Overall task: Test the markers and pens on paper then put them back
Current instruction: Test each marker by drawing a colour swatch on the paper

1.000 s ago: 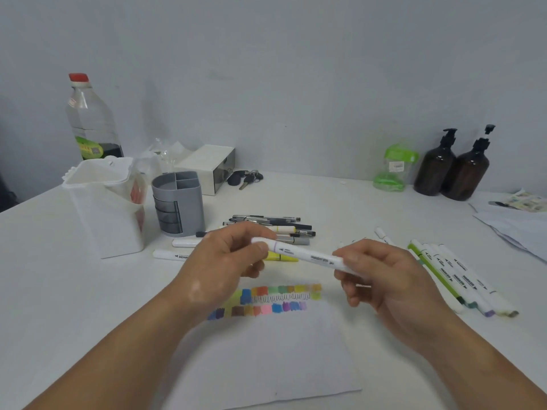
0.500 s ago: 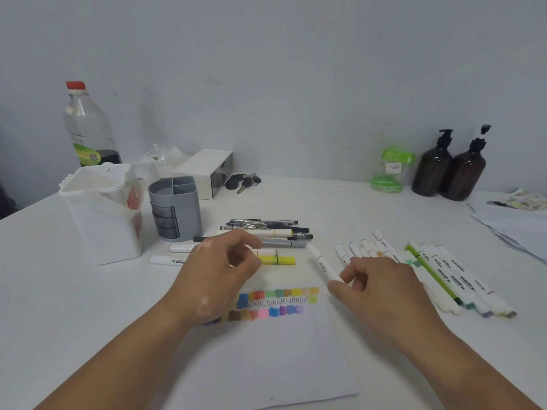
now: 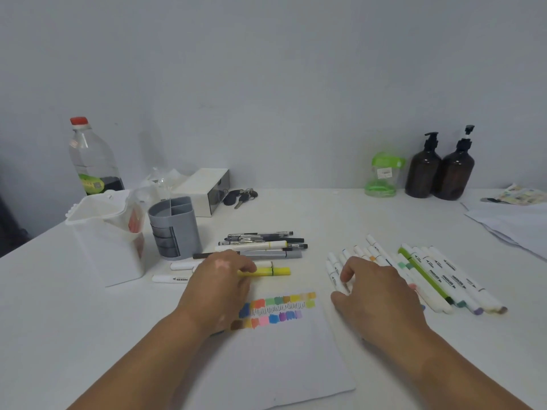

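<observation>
Right hand (image 3: 374,291) just dropped that white marker (image 3: 336,276) into the marker row (image 3: 420,273) at 3 o'clock, fingers loose now. Left hand (image 3: 220,279) reaches the yellow highlighter (image 3: 266,272) above the paper (image 3: 281,350), not gripping. Next test coming.

1. The white marker (image 3: 171,279) lying near the left, in front of the white container, carries the black word "MARKER" on its barrel; from this view it reads upside down.
2. The markers in the right group (image 3: 438,276) have dark print on their barrels, but it is too small to read.
3. The label on the clear bottle (image 3: 92,161) at far left is too blurred to read.
</observation>
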`<control>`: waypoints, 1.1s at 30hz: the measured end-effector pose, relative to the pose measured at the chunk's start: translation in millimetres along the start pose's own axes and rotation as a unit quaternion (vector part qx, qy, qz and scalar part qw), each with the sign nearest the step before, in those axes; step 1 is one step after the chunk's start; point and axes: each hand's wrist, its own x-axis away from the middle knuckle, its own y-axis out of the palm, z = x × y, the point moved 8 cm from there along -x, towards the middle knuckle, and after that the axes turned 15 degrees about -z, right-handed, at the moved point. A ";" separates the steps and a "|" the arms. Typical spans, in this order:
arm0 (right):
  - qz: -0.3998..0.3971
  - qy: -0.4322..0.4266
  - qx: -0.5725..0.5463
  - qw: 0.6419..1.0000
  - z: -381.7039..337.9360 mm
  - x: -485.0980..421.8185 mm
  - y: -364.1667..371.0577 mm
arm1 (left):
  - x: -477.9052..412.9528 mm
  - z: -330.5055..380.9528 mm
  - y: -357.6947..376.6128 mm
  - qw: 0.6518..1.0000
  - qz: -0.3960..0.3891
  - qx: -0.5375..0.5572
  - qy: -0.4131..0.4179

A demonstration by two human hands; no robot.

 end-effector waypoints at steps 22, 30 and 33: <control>-0.032 -0.166 -0.200 0.965 -20.8 13.3 -5.3 | -30.3 47.4 -44.5 0.959 -0.004 0.279 0.044; -0.161 -0.245 -0.221 0.930 -43.5 22.2 12.0 | 5.2 5.8 14.4 0.731 -0.063 0.680 -0.001; -0.154 -0.249 -0.291 0.911 -43.4 21.0 10.6 | 7.3 1.2 24.0 0.715 -0.083 0.695 0.005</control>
